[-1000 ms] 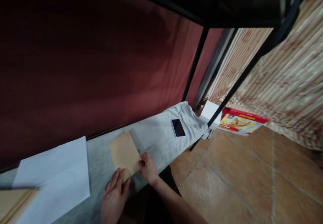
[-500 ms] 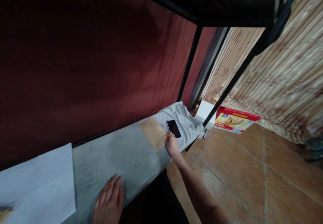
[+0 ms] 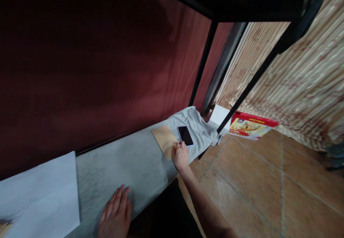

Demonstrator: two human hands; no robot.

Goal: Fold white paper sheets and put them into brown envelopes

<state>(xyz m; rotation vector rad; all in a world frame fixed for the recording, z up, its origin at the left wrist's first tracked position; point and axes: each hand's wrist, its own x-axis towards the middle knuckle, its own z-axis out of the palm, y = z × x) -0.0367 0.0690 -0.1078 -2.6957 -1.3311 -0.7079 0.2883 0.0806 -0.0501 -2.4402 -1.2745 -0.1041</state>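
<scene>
A tan sheet of paper [image 3: 162, 137] rests on the grey cloth-covered bench [image 3: 118, 163]. My right hand [image 3: 180, 155] is closed at the sheet's near right corner, and its fingers hide that edge. Just beyond those fingers is a dark-screened smartphone [image 3: 185, 135] with a pale rim, lying flat on the cloth. My left hand [image 3: 116, 211] lies flat on the bench with fingers stretched out, holding nothing. To its left are white paper sheets [image 3: 45, 195] with faint pencil lines.
A red wall [image 3: 94, 87] runs behind the bench. Black frame legs [image 3: 249, 84] rise at its far end. On the tiled floor [image 3: 247, 180] stand a red and yellow box [image 3: 252, 126] and a white box [image 3: 219, 118]. A patterned curtain [image 3: 303, 84] hangs at right.
My right hand has moved slightly left and toward me, away from the phone. The tan paper has turned and shifted a little. My left hand has stayed in place.
</scene>
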